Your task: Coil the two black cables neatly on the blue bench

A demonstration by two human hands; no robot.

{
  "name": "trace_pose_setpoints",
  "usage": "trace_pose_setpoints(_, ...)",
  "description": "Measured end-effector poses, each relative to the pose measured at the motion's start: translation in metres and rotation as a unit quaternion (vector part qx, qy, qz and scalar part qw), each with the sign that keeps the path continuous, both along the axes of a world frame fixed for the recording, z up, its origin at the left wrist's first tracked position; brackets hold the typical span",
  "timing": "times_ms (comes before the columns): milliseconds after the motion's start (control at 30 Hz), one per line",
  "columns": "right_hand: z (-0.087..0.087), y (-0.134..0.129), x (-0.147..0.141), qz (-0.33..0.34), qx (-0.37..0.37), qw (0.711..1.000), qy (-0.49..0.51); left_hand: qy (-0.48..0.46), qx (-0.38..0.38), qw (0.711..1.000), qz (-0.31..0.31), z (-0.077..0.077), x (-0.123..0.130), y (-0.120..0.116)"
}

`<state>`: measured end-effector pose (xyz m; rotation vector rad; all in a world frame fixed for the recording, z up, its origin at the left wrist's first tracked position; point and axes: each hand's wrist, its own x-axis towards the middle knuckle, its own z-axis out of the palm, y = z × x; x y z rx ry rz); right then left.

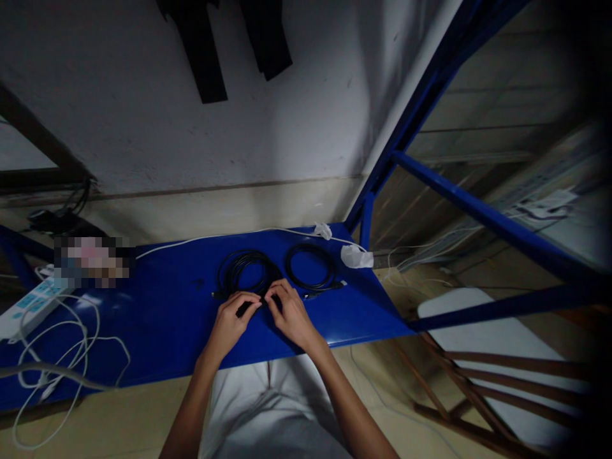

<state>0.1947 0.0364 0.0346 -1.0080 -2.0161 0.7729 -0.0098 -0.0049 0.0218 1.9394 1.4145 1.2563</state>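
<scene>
A black cable lies wound in a thick coil on the blue table, with a connector end poking out at its left. At the near edge of this coil, my left hand has thumb and fingers pinched together. My right hand pinches close beside it, fingertips almost meeting those of the left. A small dark stretch of the cable shows between the fingertips; its exact form is hidden there. Just right of my hands rests a second black cable coil, thinner, with its plugs toward me.
The blue table carries a white power strip and tangled white cords at left. Crumpled white plastic lies at the back right corner. Blue frame bars and a wooden chair stand to the right.
</scene>
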Motion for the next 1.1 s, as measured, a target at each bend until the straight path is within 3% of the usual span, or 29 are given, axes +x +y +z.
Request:
trace_pose_setpoints(233,0.006,0.003,-0.006,-0.007,0.010,0.998,-0.055,0.060,0.058,0.996,0.027,-0.003,0.012,-0.015)
trace_pose_setpoints(400,0.010,0.003,-0.007,-0.009,0.020,0.997,-0.077,0.042,0.059,0.997,0.011,-0.003,0.010,-0.016)
trace_pose_setpoints(600,0.009,0.001,-0.009,0.001,0.012,0.999,-0.049,0.010,0.039,0.999,0.012,0.000,0.006,-0.003)
trace_pose_setpoints(767,0.002,0.003,-0.011,-0.041,-0.027,0.999,-0.004,0.012,0.041,0.999,0.001,0.001,0.007,0.001)
trace_pose_setpoints(967,-0.001,0.000,-0.012,-0.044,-0.040,0.998,0.022,0.005,-0.003,0.997,0.073,-0.002,0.006,0.000)
trace_pose_setpoints(1100,0.002,-0.006,-0.011,-0.026,-0.033,0.999,0.026,-0.003,-0.006,0.998,0.064,0.001,0.005,0.001)
